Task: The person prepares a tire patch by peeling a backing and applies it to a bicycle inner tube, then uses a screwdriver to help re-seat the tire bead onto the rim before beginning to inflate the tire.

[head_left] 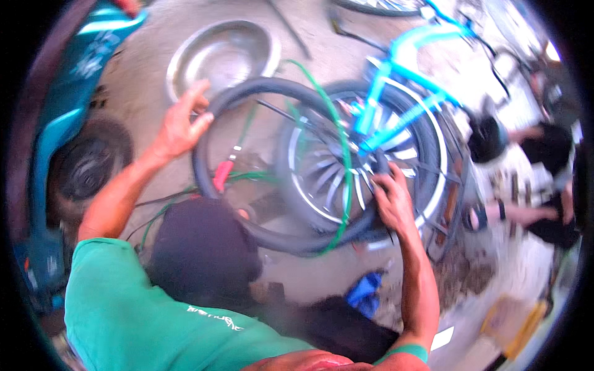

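Note:
A large black inner tube (pixel 199 151), smooth and round, forms a ring in front of me. My left hand (pixel 184 125) is at its upper left edge, thumb and fingers spread, gripping nothing. My right hand (pixel 394 196) curls its fingers around the tube's right side. Behind the ring is a blue bicycle (pixel 396 65) on its side, its spoked wheel (pixel 331 179) partly covered by the tube. A green hose (pixel 346 161) loops across the ring. Inside the ring lies a red-handled tool (pixel 223 175), too blurred to name further.
A round metal basin (pixel 177 71) lies on the ground beyond my left hand. At far left is a teal vehicle (pixel 65 130) with a dark wheel (pixel 90 161). Another person's sandalled foot (pixel 476 217) is at right. A blue cloth (pixel 365 294) lies near my legs.

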`<state>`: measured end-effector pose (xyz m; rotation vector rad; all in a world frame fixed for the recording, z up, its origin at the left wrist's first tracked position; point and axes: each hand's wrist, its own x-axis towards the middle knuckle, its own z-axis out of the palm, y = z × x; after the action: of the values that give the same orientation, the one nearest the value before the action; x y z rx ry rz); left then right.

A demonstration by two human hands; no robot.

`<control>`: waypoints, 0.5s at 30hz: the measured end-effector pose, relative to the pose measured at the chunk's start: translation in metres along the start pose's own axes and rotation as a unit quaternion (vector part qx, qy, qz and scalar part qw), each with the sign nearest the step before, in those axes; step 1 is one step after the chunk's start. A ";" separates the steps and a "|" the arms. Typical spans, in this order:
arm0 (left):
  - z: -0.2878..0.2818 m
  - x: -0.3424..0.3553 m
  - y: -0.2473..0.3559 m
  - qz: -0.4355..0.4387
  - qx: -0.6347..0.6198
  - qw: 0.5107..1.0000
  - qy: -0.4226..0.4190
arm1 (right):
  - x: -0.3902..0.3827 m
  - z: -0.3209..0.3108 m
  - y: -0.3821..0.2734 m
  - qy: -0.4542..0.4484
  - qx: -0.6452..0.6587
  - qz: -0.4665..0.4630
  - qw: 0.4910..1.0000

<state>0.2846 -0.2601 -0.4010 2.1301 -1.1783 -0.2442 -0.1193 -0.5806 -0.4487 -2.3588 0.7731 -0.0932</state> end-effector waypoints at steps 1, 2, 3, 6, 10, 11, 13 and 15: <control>-0.001 0.026 0.019 0.036 0.019 0.999 -0.005 | 0.000 0.001 0.000 0.010 -0.003 -0.005 1.000; 0.002 0.057 0.036 0.076 0.032 0.997 -0.010 | -0.001 0.000 0.000 0.021 -0.010 -0.005 1.000; 0.005 0.091 0.044 0.088 0.005 0.996 0.017 | 0.000 0.000 -0.001 0.025 -0.009 -0.012 1.000; 0.012 0.159 0.078 -0.003 -0.131 0.991 0.014 | 0.000 0.007 0.003 0.052 -0.047 -0.036 0.997; 0.063 0.120 0.163 0.193 -0.074 0.961 -0.182 | -0.001 0.012 0.012 0.080 -0.002 -0.052 0.995; 0.076 0.106 0.176 0.194 -0.096 0.943 -0.254 | -0.003 0.009 0.003 0.073 -0.007 -0.026 0.997; 0.092 0.087 0.197 0.254 -0.034 0.865 -0.431 | -0.006 0.012 0.003 0.076 0.004 -0.011 0.997; 0.106 0.068 0.214 0.324 0.021 0.790 -0.520 | -0.008 0.024 0.009 0.104 -0.013 -0.015 0.994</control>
<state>0.1295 -0.4419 -0.3326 1.3991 -2.4473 -1.1596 -0.1241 -0.5684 -0.4725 -2.4122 0.8418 -0.3481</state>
